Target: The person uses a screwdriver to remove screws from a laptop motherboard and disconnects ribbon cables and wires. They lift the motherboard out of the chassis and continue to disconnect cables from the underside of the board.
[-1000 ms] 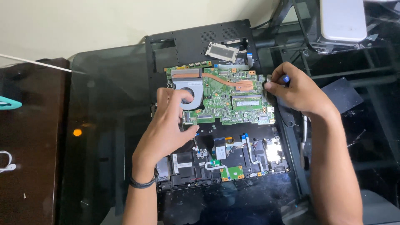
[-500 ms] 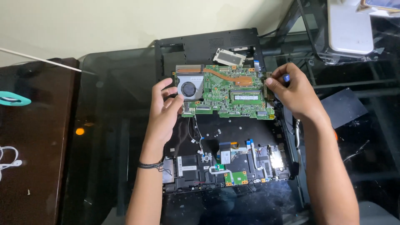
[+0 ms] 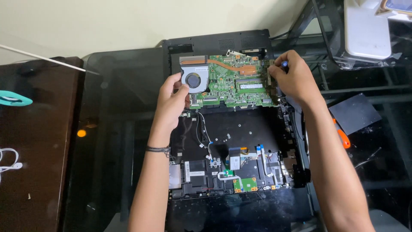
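Note:
A green laptop motherboard (image 3: 234, 83) with a round fan and a copper heat pipe is lifted above the far part of an opened black laptop base (image 3: 240, 141). My left hand (image 3: 171, 101) grips the board's left edge next to the fan. My right hand (image 3: 294, 77) holds the board's right edge, and a small blue-tipped tool shows between its fingers. Below the board the base's bare black bay lies exposed, with loose wires, ribbon cables and small green boards near the front.
The laptop lies on a dark glass table (image 3: 111, 129). A dark flat cover (image 3: 354, 112) and an orange-handled tool (image 3: 342, 137) lie at the right. A white device (image 3: 367, 30) stands at the back right. A brown wooden surface (image 3: 30, 150) holds a teal object and white earphones.
Both hands have lifted the motherboard out of the base and carried it toward the far side, uncovering the black bay beneath it.

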